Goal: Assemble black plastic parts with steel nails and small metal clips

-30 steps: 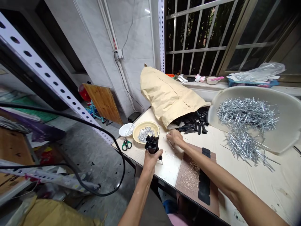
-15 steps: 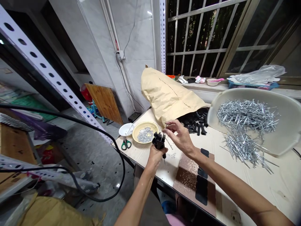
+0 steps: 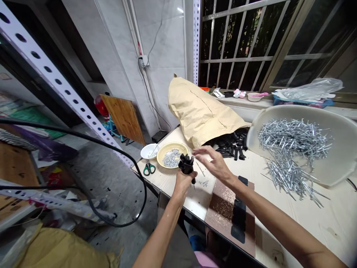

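My left hand (image 3: 184, 182) is closed around several black plastic parts (image 3: 186, 163) bunched together, with a thin metal pin poking out below. Just right of the bunch is my right hand (image 3: 213, 162), its fingers stretched and apart, with nothing visible in them. Beyond the left hand sits a yellow bowl (image 3: 159, 162) of small silvery pieces. Loose small metal pieces (image 3: 205, 183) and a long thin pin (image 3: 201, 170) lie on the table under the right hand. More black parts (image 3: 237, 147) spill from a brown paper sack (image 3: 200, 111).
A large pale basin (image 3: 346, 163) on the right holds long metal pins (image 3: 292, 139), some spilling onto the table. Green-handled scissors (image 3: 149, 168) and a white bowl (image 3: 143, 152) are near the left corner. A black cable (image 3: 111, 150) loops at the left, before a perforated metal post (image 3: 67, 91).
My right hand's fingers have spread from a pinch near the black parts and moved slightly off them. The left hand with the parts has shifted a little left.
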`<state>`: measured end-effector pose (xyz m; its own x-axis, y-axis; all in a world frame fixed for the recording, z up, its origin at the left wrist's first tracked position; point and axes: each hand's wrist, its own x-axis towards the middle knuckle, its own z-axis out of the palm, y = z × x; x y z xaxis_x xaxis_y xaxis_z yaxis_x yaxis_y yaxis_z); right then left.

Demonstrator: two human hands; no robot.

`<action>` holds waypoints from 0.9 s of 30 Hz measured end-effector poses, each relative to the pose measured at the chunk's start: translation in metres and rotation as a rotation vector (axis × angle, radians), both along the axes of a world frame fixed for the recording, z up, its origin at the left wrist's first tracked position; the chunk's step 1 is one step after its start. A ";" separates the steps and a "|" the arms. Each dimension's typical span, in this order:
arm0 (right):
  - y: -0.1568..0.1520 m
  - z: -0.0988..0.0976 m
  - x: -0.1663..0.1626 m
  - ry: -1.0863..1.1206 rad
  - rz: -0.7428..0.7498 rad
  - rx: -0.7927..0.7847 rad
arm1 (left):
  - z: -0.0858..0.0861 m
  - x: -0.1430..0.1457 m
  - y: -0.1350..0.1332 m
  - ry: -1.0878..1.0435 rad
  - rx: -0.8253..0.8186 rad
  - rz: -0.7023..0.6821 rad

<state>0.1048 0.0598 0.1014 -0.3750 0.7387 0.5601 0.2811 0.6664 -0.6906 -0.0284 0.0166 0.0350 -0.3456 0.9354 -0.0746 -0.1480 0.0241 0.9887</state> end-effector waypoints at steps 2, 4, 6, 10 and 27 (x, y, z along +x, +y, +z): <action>0.014 -0.012 0.006 -0.215 -0.135 -0.049 | 0.002 -0.005 -0.003 0.017 0.018 0.051; 0.027 -0.030 0.008 -0.515 -0.261 -0.135 | 0.004 -0.007 -0.005 0.056 0.033 0.079; 0.034 -0.051 0.004 -0.704 -0.305 -0.194 | 0.007 -0.008 -0.007 0.091 0.038 0.078; 0.030 -0.083 -0.012 -0.780 -0.327 -0.168 | 0.010 -0.003 -0.005 0.097 0.027 0.131; 0.025 0.063 0.023 -0.600 0.035 0.097 | 0.008 0.004 0.015 0.521 0.030 0.060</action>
